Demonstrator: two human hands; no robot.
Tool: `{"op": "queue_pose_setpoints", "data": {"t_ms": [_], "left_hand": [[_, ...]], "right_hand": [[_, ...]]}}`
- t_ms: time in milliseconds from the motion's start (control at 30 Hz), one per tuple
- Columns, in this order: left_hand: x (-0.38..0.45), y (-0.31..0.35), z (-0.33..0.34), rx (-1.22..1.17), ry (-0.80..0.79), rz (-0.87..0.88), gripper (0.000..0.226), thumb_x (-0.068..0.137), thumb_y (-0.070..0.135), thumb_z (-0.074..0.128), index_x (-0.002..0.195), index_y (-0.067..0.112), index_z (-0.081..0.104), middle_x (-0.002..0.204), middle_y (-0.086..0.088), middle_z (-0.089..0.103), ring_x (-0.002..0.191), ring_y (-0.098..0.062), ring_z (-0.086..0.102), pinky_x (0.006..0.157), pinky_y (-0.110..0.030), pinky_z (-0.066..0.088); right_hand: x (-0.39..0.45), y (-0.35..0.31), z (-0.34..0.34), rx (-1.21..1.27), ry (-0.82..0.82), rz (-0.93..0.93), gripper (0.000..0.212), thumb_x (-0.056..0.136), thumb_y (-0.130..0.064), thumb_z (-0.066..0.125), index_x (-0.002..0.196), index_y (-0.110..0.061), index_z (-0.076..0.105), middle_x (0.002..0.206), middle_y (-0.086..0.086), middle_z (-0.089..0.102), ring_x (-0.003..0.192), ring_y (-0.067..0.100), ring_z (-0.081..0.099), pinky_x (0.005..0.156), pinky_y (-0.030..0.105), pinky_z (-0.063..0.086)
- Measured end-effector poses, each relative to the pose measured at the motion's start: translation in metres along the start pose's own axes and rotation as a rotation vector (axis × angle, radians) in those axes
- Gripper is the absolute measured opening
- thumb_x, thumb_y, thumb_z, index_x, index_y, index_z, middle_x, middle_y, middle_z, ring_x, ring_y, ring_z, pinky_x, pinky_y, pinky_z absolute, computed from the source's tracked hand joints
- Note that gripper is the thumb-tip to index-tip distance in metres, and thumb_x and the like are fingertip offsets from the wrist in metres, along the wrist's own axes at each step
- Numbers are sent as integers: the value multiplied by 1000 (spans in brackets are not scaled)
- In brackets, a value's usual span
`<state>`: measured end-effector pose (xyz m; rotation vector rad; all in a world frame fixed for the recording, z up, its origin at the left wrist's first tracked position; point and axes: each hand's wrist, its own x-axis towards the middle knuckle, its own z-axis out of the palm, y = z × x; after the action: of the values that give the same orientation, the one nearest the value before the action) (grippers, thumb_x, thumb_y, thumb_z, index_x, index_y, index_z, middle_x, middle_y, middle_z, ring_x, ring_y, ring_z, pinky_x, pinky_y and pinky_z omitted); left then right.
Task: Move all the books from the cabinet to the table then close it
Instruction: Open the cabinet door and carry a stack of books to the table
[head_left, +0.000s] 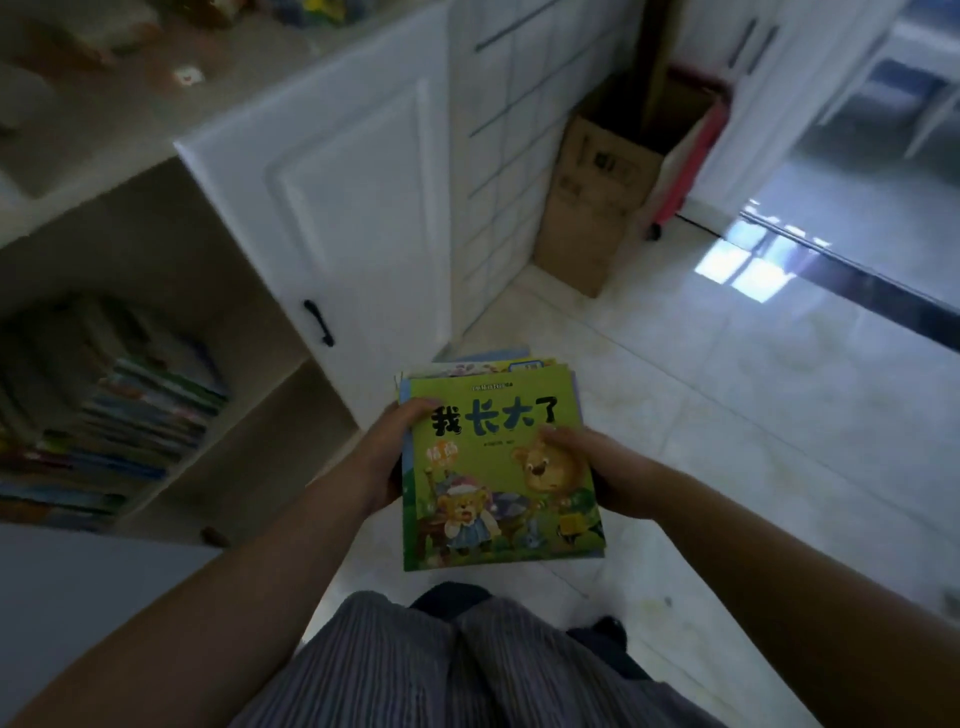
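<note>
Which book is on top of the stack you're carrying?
The green book with cartoon bears and large black characters on its cover; the others beneath show only their edges past its far end.

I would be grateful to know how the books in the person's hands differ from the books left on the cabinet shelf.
The held books are a thin bundle, gripped by the left hand and the right hand over the floor; the shelf books form a much taller pile resting inside the open cabinet. The held books show a green cover face up; the shelf books show mostly their edges. Both lots lie flat, and both look like thin, colourful picture books.
</note>
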<state>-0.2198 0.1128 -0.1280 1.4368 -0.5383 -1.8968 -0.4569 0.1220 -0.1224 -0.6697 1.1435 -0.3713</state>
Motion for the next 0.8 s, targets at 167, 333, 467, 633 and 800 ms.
{"op": "queue_pose_setpoints", "data": {"t_ms": [167, 333, 467, 633, 800], "left_hand": [[12, -22, 88, 171, -190, -73, 27, 93, 27, 52, 113, 11, 63, 106, -16, 71, 83, -29, 72, 68, -38, 61], [15, -65, 187, 331, -335, -140, 33, 93, 24, 56, 123, 11, 57, 111, -18, 69, 88, -31, 71, 67, -39, 61], [13, -105, 267, 427, -446, -200, 34, 92, 23, 57, 125, 13, 55, 112, -18, 70, 88, -32, 71, 66, -39, 60], [10, -159, 371, 540, -565, -232, 36, 92, 23, 58, 126, 13, 54, 112, -19, 70, 93, -34, 70, 70, -41, 60], [0, -206, 465, 635, -662, -295, 34, 92, 22, 57, 124, 10, 54, 107, -19, 71, 83, -31, 72, 64, -38, 60]], "right_hand": [[-59, 52, -67, 132, 133, -45, 66, 79, -51, 60, 135, -24, 38, 124, 13, 64, 109, 33, 64, 93, 53, 51], [-134, 100, -126, 111, 329, -64, 74, 71, -54, 62, 135, -30, 31, 119, 8, 65, 102, 28, 68, 86, 49, 55], [-191, 140, -180, 143, 436, -82, 77, 71, -55, 63, 135, -32, 29, 118, 7, 65, 102, 28, 67, 88, 53, 54], [-261, 191, -249, 250, 546, -105, 88, 62, -61, 71, 134, -31, 32, 117, 8, 67, 101, 29, 68, 87, 56, 53], [-322, 237, -297, 392, 671, -136, 95, 55, -63, 77, 134, -29, 36, 116, 8, 68, 103, 32, 67, 91, 61, 49]]}}
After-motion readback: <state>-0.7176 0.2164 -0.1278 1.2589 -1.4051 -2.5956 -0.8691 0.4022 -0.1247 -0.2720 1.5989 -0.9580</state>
